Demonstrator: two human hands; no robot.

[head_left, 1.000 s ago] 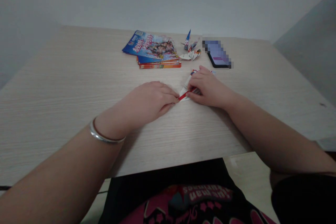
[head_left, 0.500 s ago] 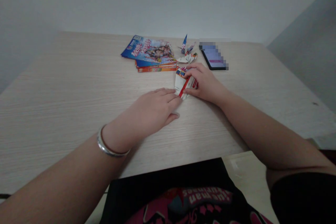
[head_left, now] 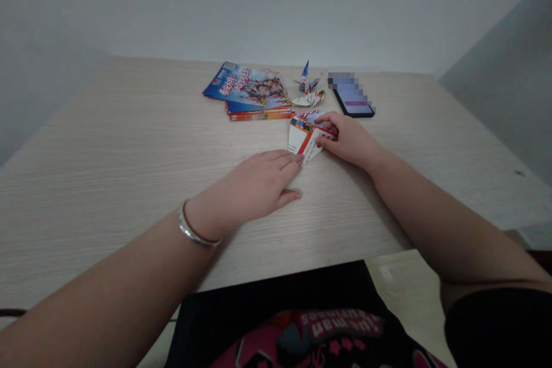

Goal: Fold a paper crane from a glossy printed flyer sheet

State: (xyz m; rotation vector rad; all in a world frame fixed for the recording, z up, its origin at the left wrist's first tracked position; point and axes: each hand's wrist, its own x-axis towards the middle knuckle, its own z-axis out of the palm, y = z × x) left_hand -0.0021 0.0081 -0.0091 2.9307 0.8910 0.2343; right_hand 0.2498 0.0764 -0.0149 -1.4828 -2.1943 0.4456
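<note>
A folded piece of printed paper (head_left: 297,139), white with red and blue parts, lies on the table between my hands. My left hand (head_left: 267,184) rests flat with fingers stretched out, its fingertips on the paper's near corner. At the paper's right side, my right hand (head_left: 347,137) pinches the edge between thumb and fingers. Just beyond the paper sit two folded paper cranes: one mostly white (head_left: 311,99), the other blue (head_left: 304,76) with a pointed tip standing up.
A stack of printed leaflets (head_left: 250,87), blue on top with orange edges below, lies left of the cranes. To their right is a phone (head_left: 356,100) with its screen lit. A pale wall (head_left: 276,6) rises behind the wood-grain table (head_left: 107,144).
My right hand has shifted slightly right along the paper, and more of the paper's printed upper part shows. My left hand stays at the near corner.
</note>
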